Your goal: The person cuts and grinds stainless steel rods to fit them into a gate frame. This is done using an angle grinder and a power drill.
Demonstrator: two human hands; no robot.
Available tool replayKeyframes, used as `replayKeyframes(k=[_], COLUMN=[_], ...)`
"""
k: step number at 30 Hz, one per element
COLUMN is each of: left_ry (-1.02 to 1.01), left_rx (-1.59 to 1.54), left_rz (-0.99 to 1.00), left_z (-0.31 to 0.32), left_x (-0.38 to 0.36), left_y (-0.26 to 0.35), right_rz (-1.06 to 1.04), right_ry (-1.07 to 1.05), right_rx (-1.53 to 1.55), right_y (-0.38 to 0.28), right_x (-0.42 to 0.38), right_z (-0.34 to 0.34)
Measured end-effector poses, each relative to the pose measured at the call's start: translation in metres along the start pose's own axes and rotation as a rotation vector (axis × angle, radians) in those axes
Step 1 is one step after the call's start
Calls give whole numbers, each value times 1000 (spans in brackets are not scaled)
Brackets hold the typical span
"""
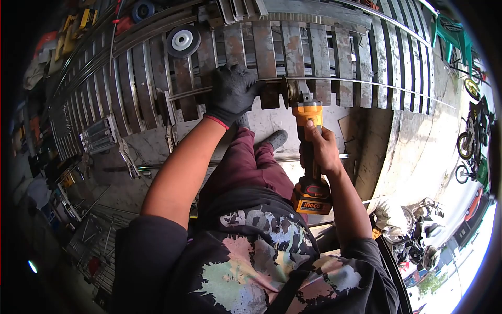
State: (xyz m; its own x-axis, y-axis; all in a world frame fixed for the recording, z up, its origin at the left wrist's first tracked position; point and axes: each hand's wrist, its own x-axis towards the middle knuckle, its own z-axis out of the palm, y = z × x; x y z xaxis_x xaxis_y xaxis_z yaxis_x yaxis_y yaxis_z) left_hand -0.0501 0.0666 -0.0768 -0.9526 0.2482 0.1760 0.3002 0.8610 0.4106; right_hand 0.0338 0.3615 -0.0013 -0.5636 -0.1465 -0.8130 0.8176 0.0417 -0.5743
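Observation:
My left hand [231, 90], in a dark glove with a red cuff, is closed around a thin metal rod [366, 82] lying across a slatted steel bench [264, 49]. In my bare right hand [324, 150] is a yellow and black cordless angle grinder [307, 114], gripped by its body with the thumb on top. The battery end points back toward my body. Its disc [288, 93] is right at the rod, a short way to the right of my gloved fingers. Part of the rod is hidden under the glove.
On the bench lie a loose grinding wheel [183, 41] and some channel pieces [240, 10]. Locking pliers [127, 158] hang at the near left edge. A green plastic chair [453, 32] and motorbikes [470, 136] stand at the right. My shoe [276, 138] shows below the bench.

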Motion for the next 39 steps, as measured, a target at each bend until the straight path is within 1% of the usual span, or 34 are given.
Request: replayKeyframes(k=[3, 6, 9, 12, 18, 22, 26, 29, 33, 35, 39], left_ry=[-8, 32, -43, -13, -46, -9, -26, -47, -23, -35, 12], left_rx=[-8, 12, 23, 38, 32, 37, 27, 66, 76, 61, 7], left_rz=[8, 61, 45, 37, 48, 61, 39, 36, 65, 50, 53], left_z=[-1, -1, -1, 0, 0, 1, 2, 2, 2, 2, 8], left_x=[0, 0, 0, -2, -3, -3, -4, -3, -3, -2, -5], left_y=[0, -1, -4, -1, -5, -5, -5, -4, -4, -5, -8], right_rz=[-13, -25, -38, -38, -63, -52, -57, -46, -71, -88, -24], right_ry=[-6, 0, 8, 18, 4, 8, -3, 11, 12, 18, -25], right_rx=[7, -6, -18, -15, -57, -58, -52, 13, -3, -23, 74], right_y=[0, -1, -2, -1, 2, 1, 1, 2, 6, 7, 3], right_x=[1, 1, 3, 5, 8, 7, 6, 5, 9, 10, -3], right_z=[1, 2, 1, 1, 0, 1, 1, 2, 0, -1, -5])
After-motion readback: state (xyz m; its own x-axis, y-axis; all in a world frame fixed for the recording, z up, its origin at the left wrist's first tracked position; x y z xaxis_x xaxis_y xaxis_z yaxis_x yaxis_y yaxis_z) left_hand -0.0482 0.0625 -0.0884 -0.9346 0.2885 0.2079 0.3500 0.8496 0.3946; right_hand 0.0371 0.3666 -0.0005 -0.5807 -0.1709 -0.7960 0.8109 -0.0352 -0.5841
